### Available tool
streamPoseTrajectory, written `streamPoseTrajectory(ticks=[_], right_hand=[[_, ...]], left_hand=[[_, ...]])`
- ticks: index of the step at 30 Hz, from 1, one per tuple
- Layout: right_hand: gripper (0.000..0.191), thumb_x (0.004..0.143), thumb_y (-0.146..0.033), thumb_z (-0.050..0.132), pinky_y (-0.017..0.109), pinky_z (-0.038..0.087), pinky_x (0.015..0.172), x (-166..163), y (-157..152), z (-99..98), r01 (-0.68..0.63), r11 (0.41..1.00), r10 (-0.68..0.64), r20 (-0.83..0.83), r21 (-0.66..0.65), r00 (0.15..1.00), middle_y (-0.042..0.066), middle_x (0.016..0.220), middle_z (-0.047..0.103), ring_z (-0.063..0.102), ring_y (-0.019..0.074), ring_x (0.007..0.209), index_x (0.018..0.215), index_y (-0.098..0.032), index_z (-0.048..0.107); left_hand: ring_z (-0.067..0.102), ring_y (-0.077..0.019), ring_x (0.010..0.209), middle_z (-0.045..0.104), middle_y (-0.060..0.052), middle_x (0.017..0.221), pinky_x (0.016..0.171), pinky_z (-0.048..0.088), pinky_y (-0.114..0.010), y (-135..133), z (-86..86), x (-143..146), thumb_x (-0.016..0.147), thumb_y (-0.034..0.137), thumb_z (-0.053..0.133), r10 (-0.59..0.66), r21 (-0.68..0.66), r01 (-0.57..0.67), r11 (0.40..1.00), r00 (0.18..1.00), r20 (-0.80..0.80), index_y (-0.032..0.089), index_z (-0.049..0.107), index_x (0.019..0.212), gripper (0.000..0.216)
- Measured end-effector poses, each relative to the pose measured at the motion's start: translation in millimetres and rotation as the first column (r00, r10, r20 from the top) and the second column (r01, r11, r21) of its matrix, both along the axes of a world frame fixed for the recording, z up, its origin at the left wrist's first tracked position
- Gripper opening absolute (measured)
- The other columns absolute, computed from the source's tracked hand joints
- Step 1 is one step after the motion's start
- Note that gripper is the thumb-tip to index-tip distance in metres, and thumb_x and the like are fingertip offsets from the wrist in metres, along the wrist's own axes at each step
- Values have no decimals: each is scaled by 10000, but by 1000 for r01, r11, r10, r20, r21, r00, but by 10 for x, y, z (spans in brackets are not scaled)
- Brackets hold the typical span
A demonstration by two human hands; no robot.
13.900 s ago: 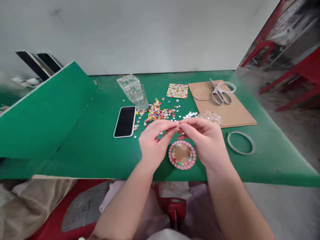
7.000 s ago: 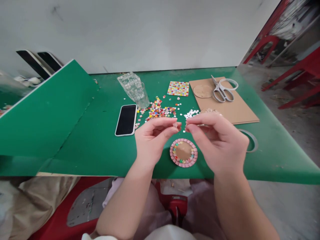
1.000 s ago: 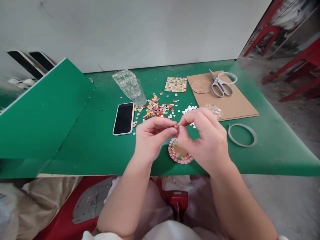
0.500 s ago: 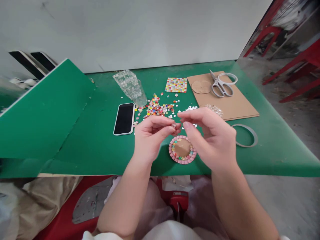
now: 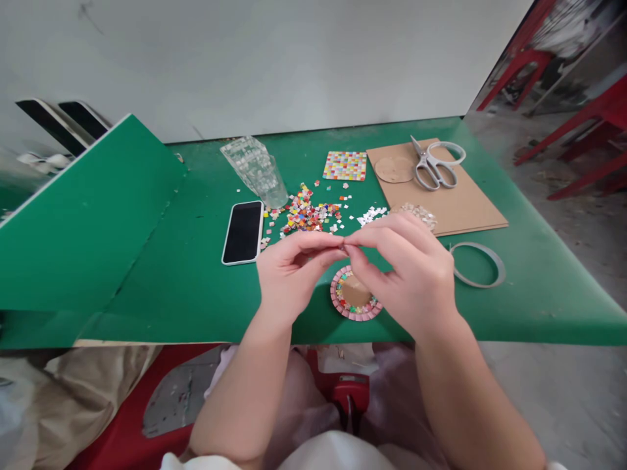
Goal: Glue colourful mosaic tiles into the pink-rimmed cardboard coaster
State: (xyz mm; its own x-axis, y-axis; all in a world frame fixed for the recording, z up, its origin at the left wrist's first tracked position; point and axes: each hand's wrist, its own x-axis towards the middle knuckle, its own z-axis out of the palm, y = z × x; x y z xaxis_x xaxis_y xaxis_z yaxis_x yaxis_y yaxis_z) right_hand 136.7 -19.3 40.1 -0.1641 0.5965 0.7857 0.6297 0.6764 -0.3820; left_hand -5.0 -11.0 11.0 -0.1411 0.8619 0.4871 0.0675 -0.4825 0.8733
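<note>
My left hand [image 5: 289, 274] and my right hand [image 5: 406, 267] meet fingertip to fingertip above the table. Both pinch at the same spot; whatever lies between the fingertips is too small and covered to name. Just below them lies a round cardboard disc [image 5: 355, 292] with a ring of pink tiles at its rim and a ring of small multicoloured pieces inside; its bare brown middle shows. My right hand covers part of its right edge. Beyond my fingers spread a pile of colourful mosaic tiles [image 5: 308, 212] and a patch of white tiles [image 5: 372, 215].
A phone [image 5: 243, 232] lies left of the tiles, near a clear cup [image 5: 274, 190] with a plastic bag. Farther back are a mosaic square [image 5: 345, 166] and cardboard sheets [image 5: 460, 202] bearing scissors [image 5: 426, 170] and tape [image 5: 448, 153]. Another tape roll [image 5: 477, 264] lies right.
My right hand has moved left and its fingertips have closed against those of my left hand. A small piece seen at my left fingertips is now covered.
</note>
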Motion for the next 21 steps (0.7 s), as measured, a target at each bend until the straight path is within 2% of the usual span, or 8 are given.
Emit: streamPoseTrajectory(ticks=[3, 7, 12, 16, 21], right_hand=[[131, 768, -87, 546, 290, 461, 625, 9, 7, -16, 5, 1000, -5, 30, -11, 1000, 18, 693, 623, 541, 145, 667, 720, -208, 561], [127, 759, -76, 520, 278, 459, 629, 13, 7, -27, -6, 999, 6, -1, -46, 1000, 16, 695, 593, 549, 142, 688, 718, -197, 526], [133, 757, -74, 504, 261, 453, 626, 10, -12, 4, -74, 980, 60, -83, -185, 995, -6, 694, 580, 561, 122, 686, 709, -198, 503], [121, 758, -77, 515, 250, 471, 625, 5, -21, 11, -180, 938, 114, -229, -295, 967, -15, 704, 585, 575, 110, 685, 716, -191, 511], [81, 790, -112, 525, 252, 506, 641, 12, -22, -23, -365, 846, 174, -447, -389, 878, -16, 737, 605, 607, 106, 681, 758, -185, 537]], left_hand=[[670, -116, 617, 715, 26, 689, 596, 563, -206, 6, -6, 1, 605, 159, 786, -32, -12, 32, 999, 999, 4, 222, 723, 731, 154], [671, -104, 607, 713, 34, 680, 593, 558, -186, 22, -9, 13, 609, 165, 788, -138, -64, 145, 987, 985, 102, 223, 709, 734, 159], [670, -102, 575, 709, 38, 659, 585, 566, -191, 34, -6, 8, 629, 198, 782, -229, -136, 260, 956, 951, 206, 230, 694, 730, 138], [680, -107, 589, 714, 34, 675, 590, 574, -196, 31, 5, -1, 653, 227, 769, -277, -163, 324, 932, 926, 256, 233, 684, 744, 124], [685, -112, 594, 713, 30, 684, 584, 577, -196, 23, 9, -7, 664, 255, 761, -299, -176, 352, 919, 915, 271, 228, 672, 747, 124]])
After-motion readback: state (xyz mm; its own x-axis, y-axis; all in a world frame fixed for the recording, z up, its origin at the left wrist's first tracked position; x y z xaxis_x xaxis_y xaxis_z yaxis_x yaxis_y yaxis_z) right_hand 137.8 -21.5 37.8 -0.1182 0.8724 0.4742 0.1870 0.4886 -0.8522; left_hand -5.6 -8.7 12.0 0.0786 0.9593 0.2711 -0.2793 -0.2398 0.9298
